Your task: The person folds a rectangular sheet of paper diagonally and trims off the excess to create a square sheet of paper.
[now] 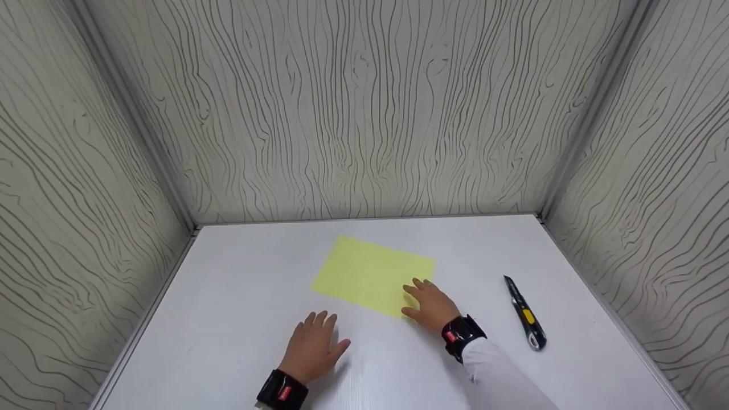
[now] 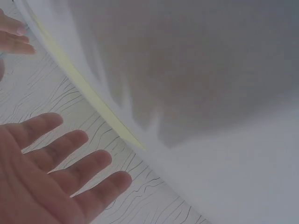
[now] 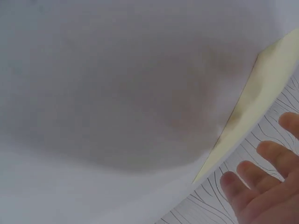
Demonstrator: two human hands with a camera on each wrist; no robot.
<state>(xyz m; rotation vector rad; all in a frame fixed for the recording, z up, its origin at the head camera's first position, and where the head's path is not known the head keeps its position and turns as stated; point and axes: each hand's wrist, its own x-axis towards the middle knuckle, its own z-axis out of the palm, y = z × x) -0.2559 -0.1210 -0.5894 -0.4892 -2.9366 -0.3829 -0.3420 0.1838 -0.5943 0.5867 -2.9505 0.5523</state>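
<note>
A sheet of yellow paper (image 1: 364, 273) lies flat and slightly turned on the white table (image 1: 245, 267). My right hand (image 1: 431, 306) hovers at the sheet's near right corner, fingers spread and holding nothing. Below the sheet's near left edge is my left hand (image 1: 310, 350), its fingers straight and thumb out, apart from the paper. Both wrist views show extended fingers over the tabletop, with the paper (image 2: 84, 88) as a thin strip beyond. To the right of my right hand lies a black and yellow utility knife (image 1: 525, 313), touched by neither hand.
Wood-grain patterned panels stand around the table: a back wall (image 1: 364, 114), a left wall (image 1: 57, 228) and a right wall (image 1: 666, 188). Grey metal trim (image 1: 142, 324) runs along the table's left edge.
</note>
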